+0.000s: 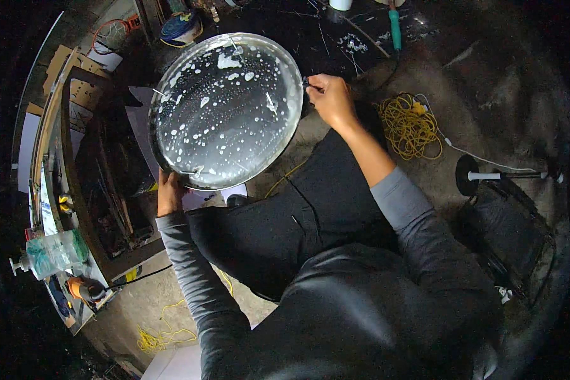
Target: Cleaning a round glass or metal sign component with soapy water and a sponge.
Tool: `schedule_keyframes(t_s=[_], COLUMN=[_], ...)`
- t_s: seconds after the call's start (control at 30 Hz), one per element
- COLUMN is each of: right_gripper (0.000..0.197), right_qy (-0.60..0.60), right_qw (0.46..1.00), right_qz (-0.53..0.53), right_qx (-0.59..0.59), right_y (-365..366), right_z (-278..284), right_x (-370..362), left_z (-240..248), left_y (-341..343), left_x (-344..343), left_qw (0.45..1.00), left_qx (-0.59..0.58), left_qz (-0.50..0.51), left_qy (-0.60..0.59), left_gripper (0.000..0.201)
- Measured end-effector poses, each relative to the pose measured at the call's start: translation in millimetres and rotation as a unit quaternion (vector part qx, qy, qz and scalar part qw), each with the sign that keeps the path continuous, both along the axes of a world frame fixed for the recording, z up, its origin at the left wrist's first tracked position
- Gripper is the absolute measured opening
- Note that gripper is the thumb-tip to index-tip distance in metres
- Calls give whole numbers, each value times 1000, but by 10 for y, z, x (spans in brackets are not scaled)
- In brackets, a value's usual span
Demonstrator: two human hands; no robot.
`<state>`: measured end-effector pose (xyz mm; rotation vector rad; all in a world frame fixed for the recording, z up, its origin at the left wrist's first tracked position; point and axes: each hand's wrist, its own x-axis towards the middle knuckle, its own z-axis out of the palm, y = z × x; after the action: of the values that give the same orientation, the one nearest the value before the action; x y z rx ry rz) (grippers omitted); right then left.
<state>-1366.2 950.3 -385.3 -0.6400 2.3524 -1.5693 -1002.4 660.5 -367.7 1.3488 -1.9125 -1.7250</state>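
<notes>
A round, shallow metal disc [234, 142] with a bright silvery rim is held up in front of me, tilted. White spots and smears are scattered over its dark, shiny face, and a few thin pale pins stick up from it. My left hand [168, 193] grips its lower left edge, with most of the fingers hidden behind the disc. At the upper right rim my right hand [329, 98] is closed, thumb and fingers pinching a small dark piece [306, 82] whose kind I cannot make out.
Left of me stands a wooden bench [63, 145] carrying a pump bottle [60, 253] and an orange-and-black tool [84, 290]. A coiled yellow cable [408, 126] lies at the right, near a black stand [468, 175]. Behind the disc are a teal-handled tool [395, 30] and a tin [180, 28].
</notes>
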Motion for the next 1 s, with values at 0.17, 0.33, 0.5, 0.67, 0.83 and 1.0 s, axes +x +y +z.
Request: schedule_keyframes(t_s=[0.17, 0.33, 0.5, 0.67, 0.83, 1.0], right_gripper=[24, 24, 23, 22, 24, 25], right_qy=[-84, -108, -89, -96, -65, -57], right_qw=[996, 985, 967, 943, 926, 898], right_qz=[34, 126, 225, 297, 353, 414], right_qx=[21, 44, 74, 116, 115, 137], right_y=[-290, -575, -1042, -1473, -1990, -2631], right_z=[23, 40, -14, -30, -77, -83], right_x=[-533, -1064, -1449, -1625, -1695, -1674], left_z=[236, 300, 337, 342, 311, 261], left_y=[59, 81, 176, 265, 264, 275], left_x=[-190, -231, -189, -201, -118, -89], left_qw=[998, 998, 991, 990, 989, 993], left_qx=[36, 17, 70, 79, 91, 56], left_qz=[46, 22, 90, 120, 118, 106], left_qy=[-14, -61, -67, 12, 0, -11], left_gripper=[46, 55, 61, 64, 66, 62])
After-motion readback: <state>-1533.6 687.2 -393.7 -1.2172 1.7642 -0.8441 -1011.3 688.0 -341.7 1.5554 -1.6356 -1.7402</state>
